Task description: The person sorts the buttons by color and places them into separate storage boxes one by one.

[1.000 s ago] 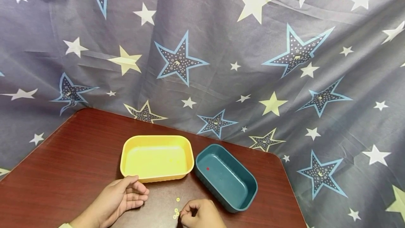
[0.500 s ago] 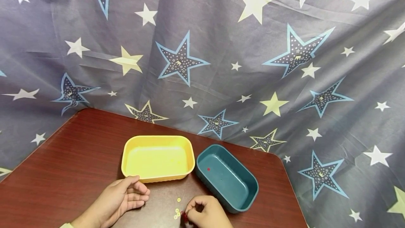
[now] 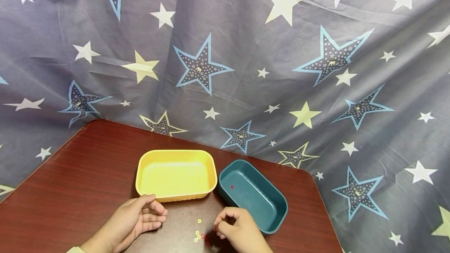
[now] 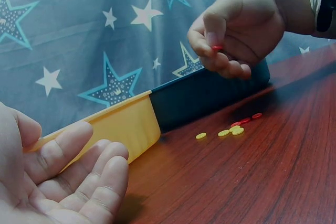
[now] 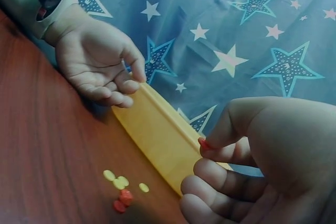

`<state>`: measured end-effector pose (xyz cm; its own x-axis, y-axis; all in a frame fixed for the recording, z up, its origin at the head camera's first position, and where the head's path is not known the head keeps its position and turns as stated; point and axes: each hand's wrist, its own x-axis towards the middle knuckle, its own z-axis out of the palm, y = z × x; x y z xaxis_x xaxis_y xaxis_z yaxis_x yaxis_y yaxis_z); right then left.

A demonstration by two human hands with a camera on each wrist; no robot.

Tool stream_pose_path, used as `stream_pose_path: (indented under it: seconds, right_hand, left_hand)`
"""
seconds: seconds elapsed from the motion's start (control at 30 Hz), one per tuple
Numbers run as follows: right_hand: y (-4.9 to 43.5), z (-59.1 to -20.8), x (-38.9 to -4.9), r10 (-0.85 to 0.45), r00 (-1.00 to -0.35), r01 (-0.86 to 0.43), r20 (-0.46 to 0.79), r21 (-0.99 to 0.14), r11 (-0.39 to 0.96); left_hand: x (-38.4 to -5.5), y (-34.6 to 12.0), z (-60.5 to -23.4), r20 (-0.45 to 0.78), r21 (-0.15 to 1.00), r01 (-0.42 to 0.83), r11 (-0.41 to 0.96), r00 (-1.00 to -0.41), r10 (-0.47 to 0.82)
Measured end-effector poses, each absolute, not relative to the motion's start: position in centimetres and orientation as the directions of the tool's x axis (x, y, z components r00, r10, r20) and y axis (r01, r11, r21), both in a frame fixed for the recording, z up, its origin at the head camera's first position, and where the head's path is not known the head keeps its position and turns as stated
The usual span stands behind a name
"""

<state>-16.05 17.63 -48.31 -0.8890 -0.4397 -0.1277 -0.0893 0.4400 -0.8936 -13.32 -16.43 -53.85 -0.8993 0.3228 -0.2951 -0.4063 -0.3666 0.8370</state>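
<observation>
My right hand (image 3: 240,229) pinches a small red disc (image 4: 217,48) between thumb and forefinger, raised over the table beside the teal bin's near side. My left hand (image 3: 133,221) lies relaxed, fingers slightly bent, its thumb tip at the near rim of the yellow bin (image 3: 165,173). Between the hands, several small yellow discs (image 4: 201,136) lie on the table, most of them bunched. Against that bunch are a few red discs (image 4: 256,115). Inside the teal bin (image 3: 260,202) sits one red disc (image 3: 232,187). Faint yellow discs (image 3: 199,179) show on the yellow bin's floor.
Both bins stand side by side on a dark red wooden table (image 3: 105,147), the teal one angled at the right. Behind the table hangs a grey cloth (image 3: 246,97) printed with stars. The table's right edge runs just beyond the teal bin.
My right hand has lifted from the pile and moved right and up toward the teal bin, carrying a red disc. Red discs it hid on the table now show. The left hand stays put.
</observation>
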Motion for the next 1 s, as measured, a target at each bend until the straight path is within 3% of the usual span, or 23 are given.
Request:
stream_pose_path:
  seconds: [0.53,1.0]
  right_hand:
    - [18.2,-44.7,-18.0,-0.42,-0.904,-0.096,-0.086,-0.914,0.394]
    - [19.8,-43.5,-20.8,-0.4,-0.908,-0.016,-0.121,-0.947,0.321]
  left_hand:
    - [-13.3,-16.5,-53.8,-0.295,0.841,-0.4,-0.365,-0.904,0.31]
    - [-13.4,-16.5,-53.6,-0.304,0.838,-0.41,-0.361,-0.899,0.315]
